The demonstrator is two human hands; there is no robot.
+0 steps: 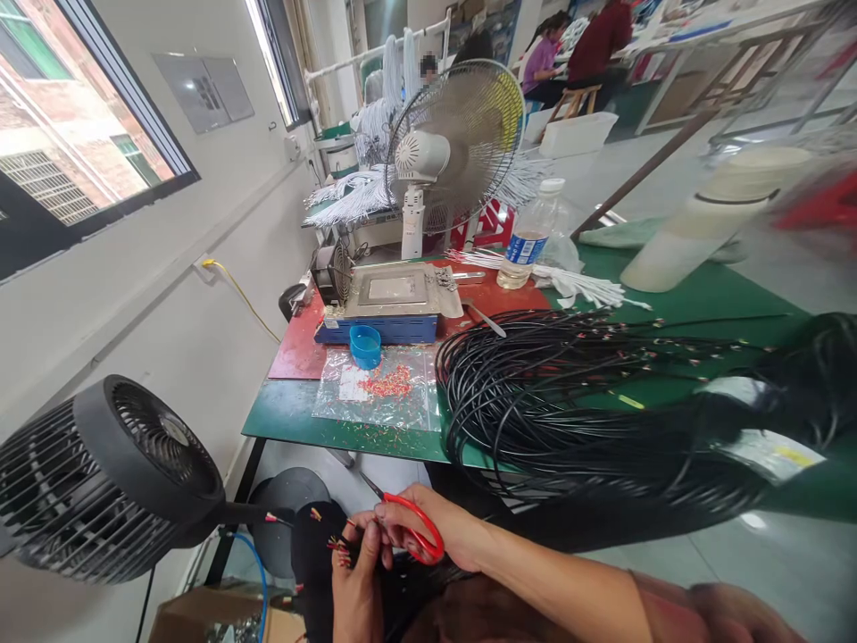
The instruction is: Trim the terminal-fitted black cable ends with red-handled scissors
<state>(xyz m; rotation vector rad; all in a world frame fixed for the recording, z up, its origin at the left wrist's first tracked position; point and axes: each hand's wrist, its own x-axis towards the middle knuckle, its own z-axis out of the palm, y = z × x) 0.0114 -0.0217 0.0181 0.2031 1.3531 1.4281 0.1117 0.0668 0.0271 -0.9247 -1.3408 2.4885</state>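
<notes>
The right hand (435, 531) covers most of the scissors (419, 527), and their blades are too small to make out. The left hand (354, 572) hides the wire ends (340, 549) it grips. The table's (710, 295) right edge is blurred, cut off.

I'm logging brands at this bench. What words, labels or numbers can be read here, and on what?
No text reads clearly.
Water bottle: blue label, print too small.
Red sign behind the fan: white marks, hidden and blurred.
Bag on the black cables: yellow label, blurred.
</notes>
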